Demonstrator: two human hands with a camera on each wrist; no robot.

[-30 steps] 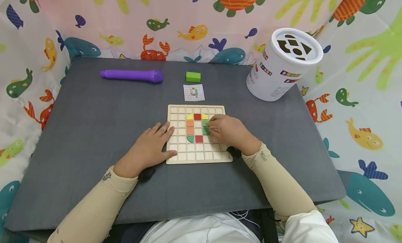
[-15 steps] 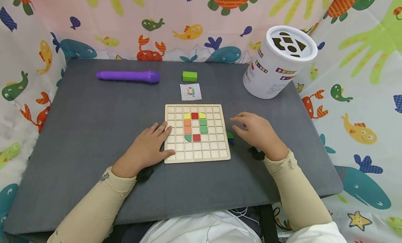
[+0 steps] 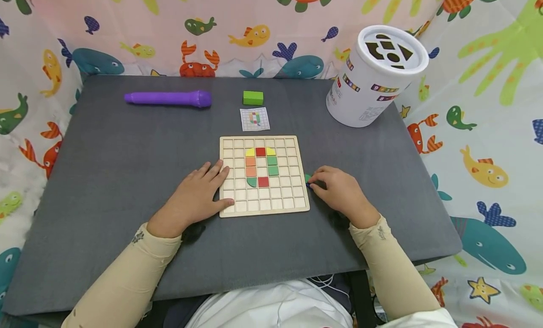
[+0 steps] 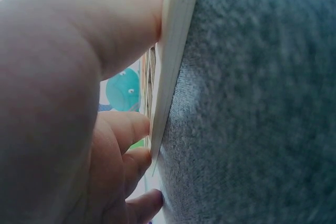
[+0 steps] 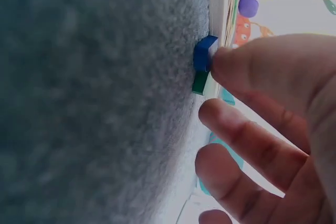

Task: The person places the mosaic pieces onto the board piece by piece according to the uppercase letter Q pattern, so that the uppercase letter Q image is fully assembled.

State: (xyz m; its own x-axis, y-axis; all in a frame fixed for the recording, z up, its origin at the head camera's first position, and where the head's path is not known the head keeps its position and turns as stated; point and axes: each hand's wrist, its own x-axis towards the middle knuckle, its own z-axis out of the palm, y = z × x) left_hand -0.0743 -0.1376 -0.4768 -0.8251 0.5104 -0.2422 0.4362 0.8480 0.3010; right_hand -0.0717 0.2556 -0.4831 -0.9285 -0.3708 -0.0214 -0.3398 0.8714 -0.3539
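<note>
My left hand [image 3: 193,200] rests on the left edge of a wooden grid board [image 3: 286,196], fingers spread and thumb on its lower left corner. Set in the board's cells are red, orange, yellow and green tiles, among them a red tile [image 3: 263,182] and an orange tile [image 3: 250,171]. My right hand [image 3: 341,193] is just off the board's right edge. There, a blue block [image 5: 205,53] and a green block [image 5: 200,82] lie on the table. The right thumb tip touches the blue block, and the index finger is partly hidden behind the thumb.
Beyond the board lie a small pattern card [image 3: 255,119] and a light green block [image 3: 253,98]. A purple stick [image 3: 167,98] is at the back left. A white tub [image 3: 369,87] with shaped lid holes stands back right on the grey table [image 3: 140,144].
My right hand moved off the board's green tiles to the right, then came down to the blue and green blocks beside it. The left hand stays on the board; the head view shifted slightly.
</note>
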